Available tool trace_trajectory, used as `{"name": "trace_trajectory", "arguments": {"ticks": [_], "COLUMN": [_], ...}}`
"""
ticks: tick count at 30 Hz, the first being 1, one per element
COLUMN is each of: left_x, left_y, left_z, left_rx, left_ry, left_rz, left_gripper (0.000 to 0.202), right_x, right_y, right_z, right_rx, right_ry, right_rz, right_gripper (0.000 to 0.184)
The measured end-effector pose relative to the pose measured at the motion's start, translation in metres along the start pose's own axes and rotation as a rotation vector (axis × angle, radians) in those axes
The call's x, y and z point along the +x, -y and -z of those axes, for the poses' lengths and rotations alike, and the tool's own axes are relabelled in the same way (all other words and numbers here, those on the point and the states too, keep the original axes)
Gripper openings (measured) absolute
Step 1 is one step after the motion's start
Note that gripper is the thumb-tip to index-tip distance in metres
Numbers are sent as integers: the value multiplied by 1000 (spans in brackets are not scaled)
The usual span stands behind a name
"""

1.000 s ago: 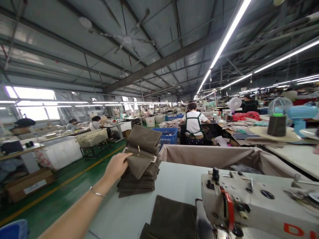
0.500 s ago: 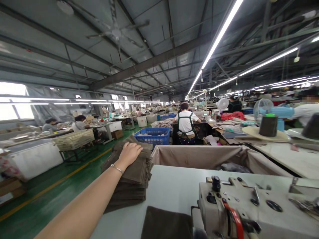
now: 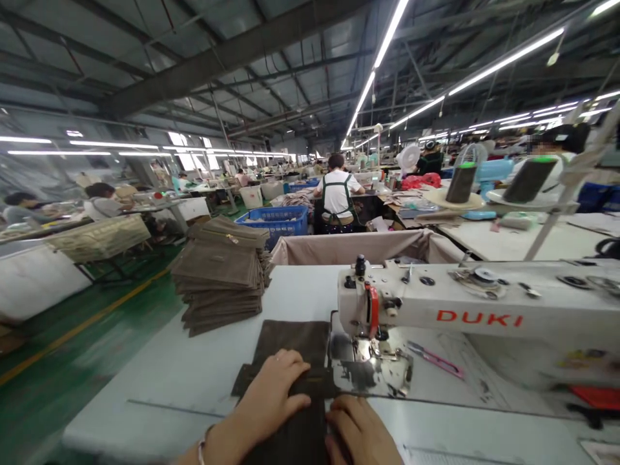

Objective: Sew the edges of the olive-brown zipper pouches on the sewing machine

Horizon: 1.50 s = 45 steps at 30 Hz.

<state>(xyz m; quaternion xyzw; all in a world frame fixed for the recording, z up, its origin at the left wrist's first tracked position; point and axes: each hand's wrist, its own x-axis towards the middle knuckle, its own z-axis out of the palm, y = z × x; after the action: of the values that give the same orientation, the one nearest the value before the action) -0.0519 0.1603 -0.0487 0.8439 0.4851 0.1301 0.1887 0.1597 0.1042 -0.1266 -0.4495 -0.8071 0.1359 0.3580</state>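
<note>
Dark brown fabric pieces point(image 3: 290, 339) lie on the sewing table, left of the needle area of a white sewing machine point(image 3: 416, 303). My left hand point(image 3: 274, 391) rests on a folded fabric strip point(image 3: 314, 381) there, fingers laid over it and thumb apart. At the right edge of the lower fabric my right hand point(image 3: 363, 429) has its fingers bent around the edge, with the thumb low beside them. A tall stack of brown fabric pieces point(image 3: 220, 265) stands at the table's far left corner, untouched by either hand.
Pink-handled thread snips point(image 3: 436, 360) lie under the machine arm. Behind the table stand a cloth-lined bin point(image 3: 349, 247) and a blue basket point(image 3: 278, 221). Thread cones point(image 3: 461, 184) stand at the right. A co-worker point(image 3: 338, 190) sits ahead, back turned.
My left hand has left the stack and come back to the fabric near the machine. My right hand has come into view. The view has tilted down and turned right.
</note>
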Motion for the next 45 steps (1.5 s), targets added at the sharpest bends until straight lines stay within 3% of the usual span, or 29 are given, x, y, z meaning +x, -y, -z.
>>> {"name": "trace_trajectory", "arguments": {"ticks": [3, 8, 13, 16, 19, 22, 27, 33, 41, 45], "left_x": [-4, -36, -73, -84, -91, -97, -99, -87, -72, -67], "left_y": [-6, -44, -100, -121, -132, -137, -137, -130, -120, -106], "left_z": [-9, 6, 15, 10, 2, -3, -8, -14, -25, -16], "left_rx": [-43, -197, -892, -1071, -1251, -1370, -1392, -1397, -1590, -1472], "left_ry": [-63, -34, -15, -110, -196, -242, -264, -233, -171, -65], "left_rz": [77, 98, 129, 190, 232, 253, 311, 343, 478, 465], "left_gripper": [14, 4, 25, 27, 30, 34, 26, 25, 32, 36], "right_x": [-2, -17, -33, -39, -43, -49, -56, -50, -40, -29], "right_y": [11, 35, 60, 74, 84, 87, 86, 75, 56, 52], "right_z": [8, 41, 90, 118, 133, 135, 129, 127, 119, 116], "right_rx": [67, 104, 40, 8, 93, 217, 277, 252, 290, 362], "right_ry": [7, -39, -34, 27, 63, 18, -85, -58, -12, 92], "right_rz": [-67, -187, -51, 30, 11, -10, -98, -113, -135, -182], "right_gripper": [30, 9, 8, 8, 13, 13, 6, 6, 8, 11]}}
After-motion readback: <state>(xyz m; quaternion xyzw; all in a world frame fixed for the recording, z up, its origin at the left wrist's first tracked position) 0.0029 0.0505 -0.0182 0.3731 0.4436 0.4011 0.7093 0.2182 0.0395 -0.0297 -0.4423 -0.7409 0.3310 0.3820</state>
